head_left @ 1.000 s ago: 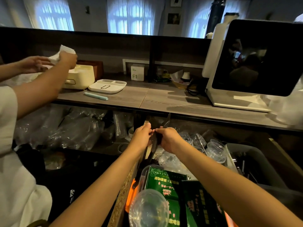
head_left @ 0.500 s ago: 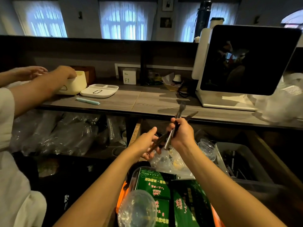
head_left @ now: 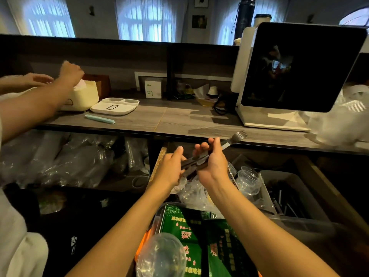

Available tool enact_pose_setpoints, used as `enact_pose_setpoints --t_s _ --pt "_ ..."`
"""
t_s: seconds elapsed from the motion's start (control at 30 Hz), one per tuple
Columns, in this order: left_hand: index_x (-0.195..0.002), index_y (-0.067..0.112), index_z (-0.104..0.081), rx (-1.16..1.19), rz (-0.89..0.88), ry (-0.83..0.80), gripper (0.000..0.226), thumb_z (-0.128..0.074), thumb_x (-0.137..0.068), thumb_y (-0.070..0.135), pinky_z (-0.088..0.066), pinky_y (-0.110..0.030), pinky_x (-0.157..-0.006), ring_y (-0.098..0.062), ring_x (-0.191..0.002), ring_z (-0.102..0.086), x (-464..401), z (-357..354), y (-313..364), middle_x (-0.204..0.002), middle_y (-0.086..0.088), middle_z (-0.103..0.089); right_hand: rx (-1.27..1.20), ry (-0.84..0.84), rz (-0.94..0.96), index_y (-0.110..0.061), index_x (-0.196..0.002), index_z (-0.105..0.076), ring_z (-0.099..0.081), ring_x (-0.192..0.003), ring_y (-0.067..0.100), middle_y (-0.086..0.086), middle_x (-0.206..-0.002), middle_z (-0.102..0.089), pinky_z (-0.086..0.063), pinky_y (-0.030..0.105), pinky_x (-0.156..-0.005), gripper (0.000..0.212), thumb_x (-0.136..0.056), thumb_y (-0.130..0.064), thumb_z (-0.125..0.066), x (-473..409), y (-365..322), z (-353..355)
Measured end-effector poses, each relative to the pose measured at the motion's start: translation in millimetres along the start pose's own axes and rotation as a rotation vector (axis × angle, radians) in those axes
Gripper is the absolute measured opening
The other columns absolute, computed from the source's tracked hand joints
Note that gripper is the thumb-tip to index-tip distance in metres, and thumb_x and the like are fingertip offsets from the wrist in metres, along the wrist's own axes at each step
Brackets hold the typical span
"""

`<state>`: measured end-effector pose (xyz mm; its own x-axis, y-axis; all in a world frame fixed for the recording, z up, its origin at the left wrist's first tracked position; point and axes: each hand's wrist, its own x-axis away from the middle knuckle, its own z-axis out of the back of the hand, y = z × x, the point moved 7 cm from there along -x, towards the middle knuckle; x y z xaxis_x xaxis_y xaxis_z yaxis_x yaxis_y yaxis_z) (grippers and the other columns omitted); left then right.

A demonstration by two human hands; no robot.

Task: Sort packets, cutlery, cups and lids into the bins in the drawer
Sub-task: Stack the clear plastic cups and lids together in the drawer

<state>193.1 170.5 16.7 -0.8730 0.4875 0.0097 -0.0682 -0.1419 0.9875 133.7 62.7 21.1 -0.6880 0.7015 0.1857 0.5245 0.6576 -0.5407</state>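
Cutlery handles (head_left: 194,163) hidden between both palms — count unclear.

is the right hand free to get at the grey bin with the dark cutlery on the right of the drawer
Probably yes for the path: the grey plastic bin lies open-topped just right of and below the right hand, nothing between them. But that hand, like the left hand, already grips a bundle of dark plastic forks, so it isn't empty.
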Motion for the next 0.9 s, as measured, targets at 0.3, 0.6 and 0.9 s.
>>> enact_pose_setpoints --t_s 0.3,0.6,0.9 --pt "-0.101 0.014 -0.055 0.320 0.126 0.022 0.051 -0.029 -0.103 0.058 -0.052 -0.048 -0.090 -0.028 -0.095 -0.063 8 -8 -9 -0.098 -0.012 -0.063 0.349 -0.152 -0.054 -0.014 -0.088 -0.053 -0.029 -0.038 0.008 -0.005 -0.048 -0.031 -0.028 0.017 -0.035 0.016 -0.100 -0.024 -0.050 7 -2 -11" --pt "-0.109 0.006 -0.066 0.700 0.139 -0.205 0.035 -0.058 -0.093 0.036 -0.052 -0.037 -0.096 -0.023 -0.110 -0.070 11 0 4 -0.108 -0.013 -0.074 0.913 -0.804 -0.771 -0.013 -0.085 -0.055 -0.029 -0.035 0.001 -0.003 -0.054 -0.040 -0.020 0.012 -0.030 0.024 -0.103 -0.025 -0.043 50 46 -2" --pt "-0.080 0.015 -0.052 1.141 -0.114 0.214 0.031 -0.045 -0.106 0.030 -0.042 -0.022 -0.047 -0.007 -0.045 -0.037 6 59 29 -0.053 0.007 -0.036 0.673 -0.560 -0.658 -0.004 -0.116 -0.061 -0.056 -0.060 0.010 0.010 -0.085 -0.065 -0.051 0.019 -0.052 0.049 -0.094 -0.045 -0.049 37 28 0"
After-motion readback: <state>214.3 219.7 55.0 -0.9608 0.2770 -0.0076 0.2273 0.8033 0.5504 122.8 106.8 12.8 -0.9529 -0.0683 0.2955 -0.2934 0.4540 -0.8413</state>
